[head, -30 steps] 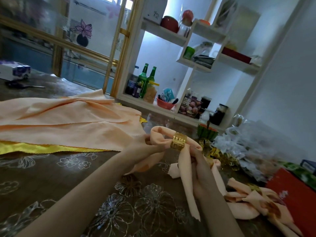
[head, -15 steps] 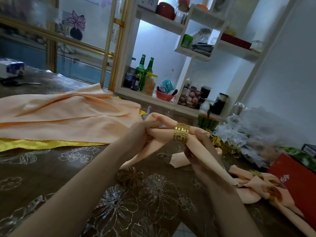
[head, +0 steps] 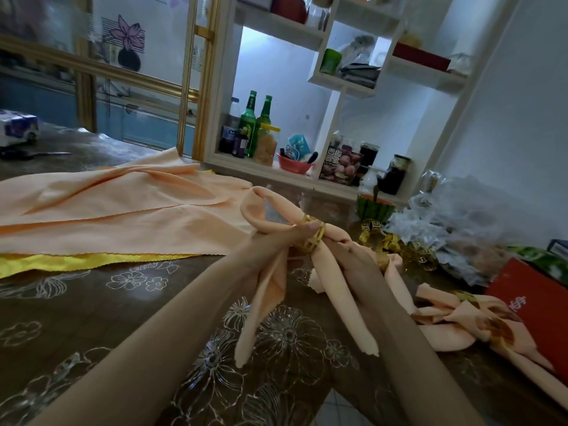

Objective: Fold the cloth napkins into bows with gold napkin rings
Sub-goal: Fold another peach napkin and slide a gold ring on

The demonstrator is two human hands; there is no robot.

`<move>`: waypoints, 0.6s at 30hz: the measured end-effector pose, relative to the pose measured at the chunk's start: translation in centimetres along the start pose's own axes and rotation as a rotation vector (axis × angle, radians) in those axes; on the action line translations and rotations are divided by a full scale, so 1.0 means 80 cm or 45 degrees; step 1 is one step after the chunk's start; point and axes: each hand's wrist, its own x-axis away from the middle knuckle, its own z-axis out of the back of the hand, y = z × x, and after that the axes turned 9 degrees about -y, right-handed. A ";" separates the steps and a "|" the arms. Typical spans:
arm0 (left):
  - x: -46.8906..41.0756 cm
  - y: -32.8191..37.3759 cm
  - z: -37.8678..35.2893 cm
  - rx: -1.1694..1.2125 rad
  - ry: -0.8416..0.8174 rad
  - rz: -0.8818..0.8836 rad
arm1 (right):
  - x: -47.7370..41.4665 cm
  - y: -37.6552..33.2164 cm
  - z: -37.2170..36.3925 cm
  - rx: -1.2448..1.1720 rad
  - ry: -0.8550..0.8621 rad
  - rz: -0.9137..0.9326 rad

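Left hand point(head: 270, 250) slid onto gold ring point(head: 311, 241); right hand point(head: 359, 265) grips napkin point(head: 359, 333) just beside.

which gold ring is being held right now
The gold ring on the napkin gripped by the left hand and right hand. The loose rings lie on the table; another sits on the finished bow.

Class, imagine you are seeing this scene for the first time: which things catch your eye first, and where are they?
At the centre, the left hand pinches a gold napkin ring set around a peach napkin, which the right hand grips just beside it. To the left, a pile of peach cloths lies spread on the table. At the right, finished bows rest near a red box.
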 end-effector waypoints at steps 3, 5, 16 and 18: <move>0.000 0.001 0.006 0.056 -0.034 0.048 | 0.003 -0.005 0.011 -0.153 -0.028 -0.017; 0.001 0.004 0.009 0.062 -0.034 0.033 | 0.005 -0.005 0.013 -0.169 -0.026 -0.018; 0.001 0.006 0.028 -0.252 0.021 0.145 | 0.002 -0.010 0.021 -0.273 0.187 -0.068; 0.001 0.001 0.023 -0.198 0.047 0.149 | 0.001 -0.008 0.022 -0.405 0.209 -0.058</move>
